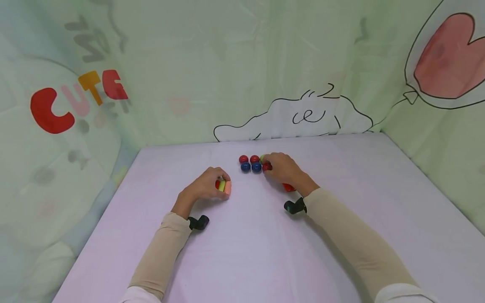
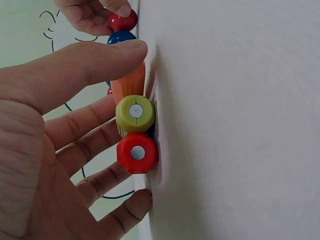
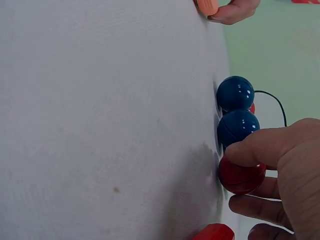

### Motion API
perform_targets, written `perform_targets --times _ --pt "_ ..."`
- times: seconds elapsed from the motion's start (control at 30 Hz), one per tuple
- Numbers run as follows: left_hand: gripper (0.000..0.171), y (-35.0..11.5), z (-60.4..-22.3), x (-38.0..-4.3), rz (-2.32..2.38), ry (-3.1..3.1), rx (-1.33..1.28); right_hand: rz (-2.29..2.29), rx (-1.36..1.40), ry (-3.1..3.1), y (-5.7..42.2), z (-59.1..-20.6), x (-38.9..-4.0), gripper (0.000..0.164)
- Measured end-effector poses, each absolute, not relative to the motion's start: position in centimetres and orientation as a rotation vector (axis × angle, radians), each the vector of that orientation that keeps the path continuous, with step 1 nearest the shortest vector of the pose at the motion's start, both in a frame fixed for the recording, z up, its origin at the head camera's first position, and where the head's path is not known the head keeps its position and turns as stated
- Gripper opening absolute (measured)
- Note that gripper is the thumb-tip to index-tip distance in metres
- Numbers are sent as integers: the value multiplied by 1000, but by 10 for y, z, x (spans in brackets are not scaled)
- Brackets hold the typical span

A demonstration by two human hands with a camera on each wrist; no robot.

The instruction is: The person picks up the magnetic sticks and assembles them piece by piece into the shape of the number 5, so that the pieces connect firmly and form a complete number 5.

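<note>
My left hand (image 1: 210,183) spans a row of short coloured rods lying side by side, thumb at the near ends and fingers at the far ends. The row holds a salmon-orange rod (image 2: 129,84), a yellow-green rod (image 2: 135,114) and a red rod (image 2: 136,153); the latter two show pale round discs on their ends. With thumb and fingers, my right hand (image 1: 282,167) pinches a dark red ball (image 3: 242,175) at the right end of the front row. Beside that ball sit two blue balls (image 1: 251,167), with two red balls (image 1: 249,159) behind them.
Partly hidden behind the right fingers is a yellow-green ball (image 1: 262,159). A red piece (image 1: 289,187) lies under the right wrist. The pale tablecloth (image 1: 242,244) meets a printed green curtain (image 1: 182,84) at the back.
</note>
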State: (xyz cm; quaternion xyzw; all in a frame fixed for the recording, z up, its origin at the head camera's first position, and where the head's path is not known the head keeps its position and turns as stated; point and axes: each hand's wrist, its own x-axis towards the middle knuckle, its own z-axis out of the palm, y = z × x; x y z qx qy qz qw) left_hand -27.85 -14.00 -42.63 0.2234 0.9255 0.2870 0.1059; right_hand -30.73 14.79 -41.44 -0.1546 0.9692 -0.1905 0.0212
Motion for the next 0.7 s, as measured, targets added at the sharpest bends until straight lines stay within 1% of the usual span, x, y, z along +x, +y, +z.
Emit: perform_targets --times 0.23,0.37,0.47,0.57,0.7 --pt "47 -136 -424 -279 837 2769 590 -695 -473 3023 147 -414 -300 32" --pt "50 -134 -420 -279 874 2779 539 -769 -475 3023 145 -413 -295 34" --pt "49 -132 -415 -279 925 2778 555 -801 -443 3019 144 -411 -291 36" --pt "48 -130 -410 -279 1028 2744 576 -824 -414 3009 143 -412 -288 37" --pt "50 -130 -404 -278 1279 2603 575 -859 -402 2996 144 -415 -286 36"
